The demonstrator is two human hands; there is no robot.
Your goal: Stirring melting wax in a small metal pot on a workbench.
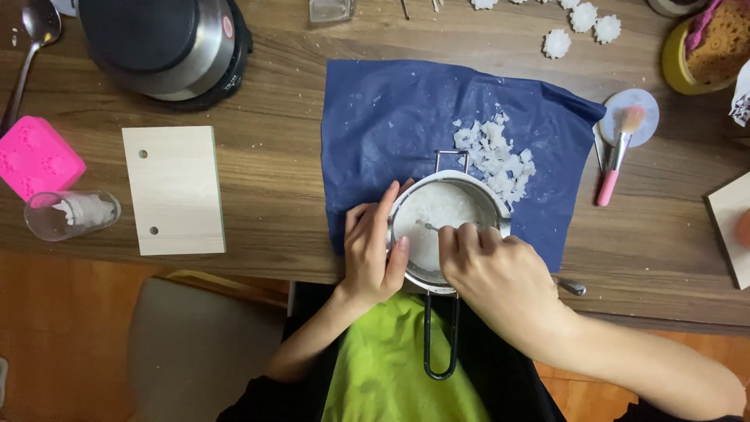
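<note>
A small steel saucepan with a black loop handle sits on a dark blue sheet at the table's near edge. White, waxy material fills the pan. My left hand wraps the pan's left rim. Over the pan's near right side, my right hand pinches a thin metal tool whose tip dips into the white material. A heap of white flakes lies on the sheet just behind the pan.
A pale wooden board with two holes lies to the left. Beyond it are a pink mould, a clear cup, a spoon and a round electric appliance. A pink brush and white flower shapes sit to the right.
</note>
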